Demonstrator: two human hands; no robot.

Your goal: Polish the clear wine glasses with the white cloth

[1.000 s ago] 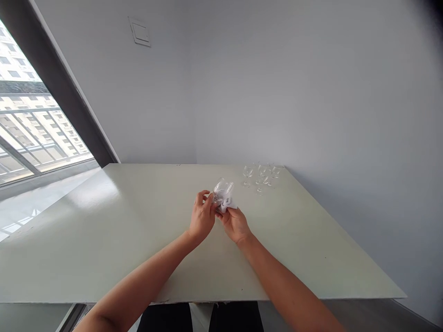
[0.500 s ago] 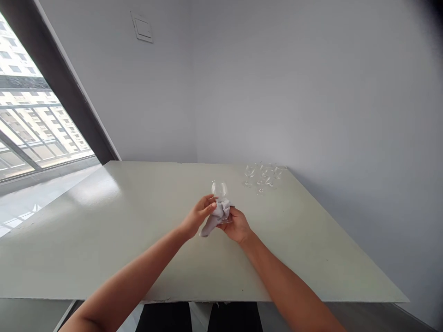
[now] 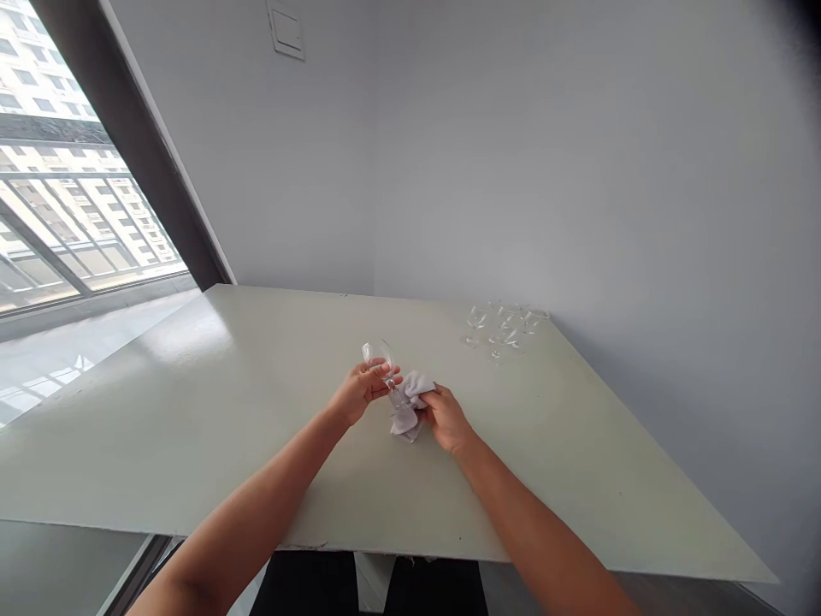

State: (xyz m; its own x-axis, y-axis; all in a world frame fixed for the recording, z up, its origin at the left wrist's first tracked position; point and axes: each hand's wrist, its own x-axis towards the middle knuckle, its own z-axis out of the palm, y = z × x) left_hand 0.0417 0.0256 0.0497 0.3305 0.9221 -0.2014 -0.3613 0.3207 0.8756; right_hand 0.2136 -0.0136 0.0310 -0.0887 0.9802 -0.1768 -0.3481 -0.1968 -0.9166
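Above the table (image 3: 577, 479), a stemmed glass (image 3: 378, 349) is grasped around its bowl by the left hand (image 3: 357, 395); its long axis is tilted, mouth pointed far-left, foot towards the cloth (image 3: 418, 384) pinched by the right hand's fingers (image 3: 439, 400).

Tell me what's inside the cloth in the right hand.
The lower end of a glass, held by the left hand, reaches into the cloth. Folds cover part of that end, and anything behind the right hand is hidden too.
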